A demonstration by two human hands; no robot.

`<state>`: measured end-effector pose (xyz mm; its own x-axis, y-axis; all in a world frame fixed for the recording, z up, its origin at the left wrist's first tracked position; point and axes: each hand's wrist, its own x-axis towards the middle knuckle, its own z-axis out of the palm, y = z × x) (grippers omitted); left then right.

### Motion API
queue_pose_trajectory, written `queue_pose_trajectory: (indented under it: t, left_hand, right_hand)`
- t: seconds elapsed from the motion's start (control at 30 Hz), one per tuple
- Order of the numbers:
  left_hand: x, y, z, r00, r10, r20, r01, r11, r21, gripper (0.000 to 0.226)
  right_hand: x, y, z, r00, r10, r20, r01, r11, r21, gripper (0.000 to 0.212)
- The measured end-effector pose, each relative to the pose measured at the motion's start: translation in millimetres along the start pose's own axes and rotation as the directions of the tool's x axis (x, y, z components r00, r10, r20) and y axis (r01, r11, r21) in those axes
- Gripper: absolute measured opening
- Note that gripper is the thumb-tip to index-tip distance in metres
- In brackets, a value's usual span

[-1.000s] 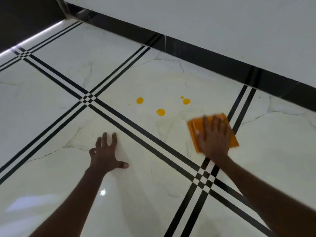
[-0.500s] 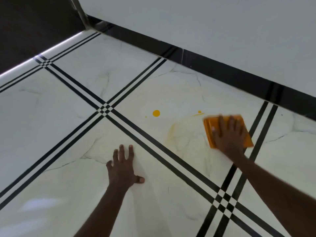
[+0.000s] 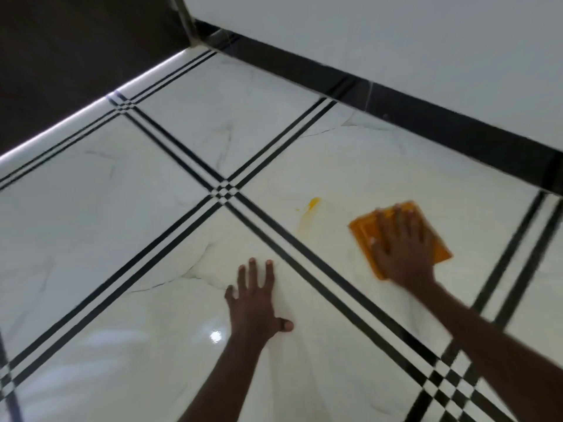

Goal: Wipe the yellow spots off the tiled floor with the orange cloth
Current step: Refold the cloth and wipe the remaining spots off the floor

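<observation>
Right hand (image 3: 402, 248) flat on orange cloth (image 3: 438, 239), seemingly pressing; left hand (image 3: 254, 303) splayed.

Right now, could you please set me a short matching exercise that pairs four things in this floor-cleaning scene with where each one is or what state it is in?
Things:
1. orange cloth
2. yellow smear
3. left hand
4. right hand

Places or states:
A. flat on bare tile, fingers spread, holding nothing
B. pressed down on top of the cloth
C. lying on the tile under a palm
D. streaked on the tile, to the left of the cloth

Right pairs: 1-C, 2-D, 3-A, 4-B
</observation>
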<state>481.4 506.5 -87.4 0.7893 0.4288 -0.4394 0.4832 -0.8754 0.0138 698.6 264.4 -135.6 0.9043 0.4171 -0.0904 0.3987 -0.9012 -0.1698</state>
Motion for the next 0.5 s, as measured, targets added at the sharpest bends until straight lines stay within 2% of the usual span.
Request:
queue_pose_trajectory:
  t: [0.07, 0.13, 0.2, 0.3, 0.4, 0.5]
  left_hand:
    - [-0.4, -2.9, 1.7, 1.000, 0.000, 0.001, 0.000, 1.000, -0.012, 0.137]
    - [1.7, -8.7, 6.5, 1.000, 0.008, -0.007, -0.009, 0.999, -0.031, 0.137]
    - [4.9, -12.3, 11.6, 1.000, 0.015, -0.006, -0.016, 0.999, -0.038, 0.136]
    - [6.5, -12.6, 12.1, 0.999, 0.020, 0.038, -0.019, 0.999, -0.038, 0.135]
    - [5.2, -9.3, 9.1, 0.999, 0.017, 0.048, -0.015, 0.998, -0.056, 0.135]
    - [4.7, -10.0, 9.0, 1.000, 0.009, 0.021, -0.008, 0.998, -0.056, 0.135]
  right_hand:
    - [71.4, -21.6, -10.6, 0.999, 0.041, 0.027, -0.041, 0.999, 0.012, 0.079]
    - [126.2, -66.9, -13.8, 0.996, -0.017, 0.087, 0.012, 0.999, 0.050, 0.087]
    - [144.8, -132.0, 1.0, 0.986, -0.144, 0.080, 0.140, 0.988, 0.059, 0.090]
    - [96.4, -195.7, 26.4, 0.902, -0.416, 0.114, 0.418, 0.908, 0.002, 0.080]
    - [14.7, -139.2, 27.7, 0.855, -0.510, 0.091, 0.515, 0.856, -0.040, 0.072]
    - [-32.2, -47.6, 10.1, 0.910, -0.405, 0.084, 0.408, 0.913, -0.021, 0.072]
